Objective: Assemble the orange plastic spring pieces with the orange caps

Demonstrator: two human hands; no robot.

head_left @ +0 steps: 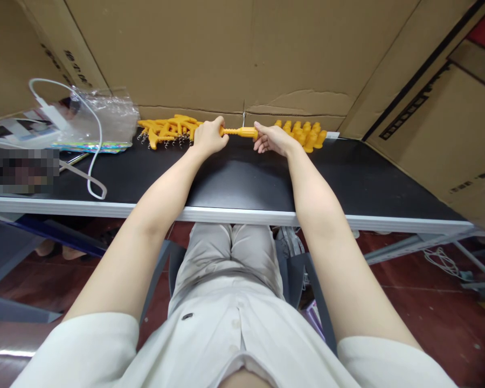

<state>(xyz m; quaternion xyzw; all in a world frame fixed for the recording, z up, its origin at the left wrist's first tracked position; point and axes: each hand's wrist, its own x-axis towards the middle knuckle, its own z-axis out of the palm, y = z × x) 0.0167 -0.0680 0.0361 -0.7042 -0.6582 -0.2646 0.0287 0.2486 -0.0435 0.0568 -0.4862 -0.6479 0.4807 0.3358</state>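
Observation:
Near the back of the black table, my left hand (210, 137) is closed around one end of an orange plastic corkscrew (244, 131). My right hand (274, 139) grips its wider far end between thumb and fingers. The part showing between my hands is a ridged shaft running into a thicker sleeve, held roughly level. Beside my left hand lies a pile of orange corkscrews (170, 128), their bare metal spirals pointing towards me. Behind and to the right of my right hand, several orange sleeves (307, 132) stand upright in a cluster.
A clear plastic bag (109, 116) and a white cable (100, 129) occupy the left side of the table (242, 183). Tall cardboard panels (242, 54) wall off the back and right. A silver edge (242, 215) runs along the front, above my lap.

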